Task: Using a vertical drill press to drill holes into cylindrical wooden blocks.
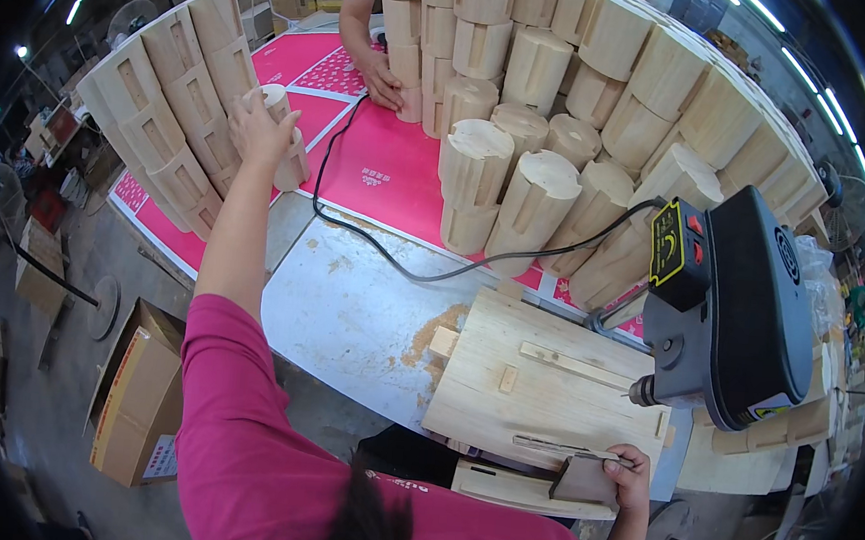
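Note:
My left hand (260, 130) reaches out to the far left, fingers curled round the top of a pale wooden cylinder (277, 102) at the end of a stacked group. More slotted wooden cylinders (180, 82) are piled just left of it. Down at the near right, my right hand (629, 476) grips a flat brownish-grey block (583, 478) that looks like a sanding block. It sits over the near edge of a wooden board (535, 378) with small strips fixed on it. The far sides of the fingers on both hands are partly hidden.
A black bench drill press (741, 302) overhangs the board's right side. Its cable (403, 268) crosses the pink sheet (384, 171). Tall cylinder stacks (534, 187) fill the back right. Another person's hand (379, 81) touches a cylinder across the table. A cardboard box (138, 400) stands lower left.

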A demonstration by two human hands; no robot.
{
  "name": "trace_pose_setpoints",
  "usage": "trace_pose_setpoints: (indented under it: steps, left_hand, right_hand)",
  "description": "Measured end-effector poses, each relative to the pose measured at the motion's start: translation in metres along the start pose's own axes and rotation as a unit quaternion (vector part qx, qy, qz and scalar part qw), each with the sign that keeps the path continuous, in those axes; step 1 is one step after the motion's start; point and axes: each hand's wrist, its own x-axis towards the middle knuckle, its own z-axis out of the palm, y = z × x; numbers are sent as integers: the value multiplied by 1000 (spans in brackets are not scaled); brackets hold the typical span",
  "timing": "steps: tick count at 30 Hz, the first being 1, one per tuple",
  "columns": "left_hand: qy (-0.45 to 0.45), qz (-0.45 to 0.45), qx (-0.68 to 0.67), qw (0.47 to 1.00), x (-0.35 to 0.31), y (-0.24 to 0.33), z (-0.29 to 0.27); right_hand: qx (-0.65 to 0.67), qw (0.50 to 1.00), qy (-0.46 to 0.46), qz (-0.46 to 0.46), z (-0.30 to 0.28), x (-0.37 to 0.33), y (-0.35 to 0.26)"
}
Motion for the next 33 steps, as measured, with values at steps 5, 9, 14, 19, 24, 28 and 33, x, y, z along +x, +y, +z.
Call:
trace_pose_setpoints:
  steps: [5,9,14,19,24,28,33]
  left_hand:
    - [64,117,-83,988,-29,25,7]
    - [-38,142,-187,971,-69,72,-9]
    - [-131,172,-288,933,-106,105,-17]
    - [-242,131,-349,896,-130,136,-29]
    - [-307,77,-393,863,-145,154,-1]
    - [-339,25,-488,804,-150,168,6]
    - [-269,-2,-534,801,-166,177,32]
  right_hand:
    - [2,1000,-29,-5,-1,1,1]
    - [10,1000,-24,-9,-2,-1,3]
    - [24,999,-23,-8,-7,-2,10]
    - [28,999,-16,-10,-4,-4,8]
    - [36,999,-25,-14,-3,-3,7]
    - [33,999,-38,-18,-9,-1,14]
    - [30,999,-35,-21,-5,-3,10]
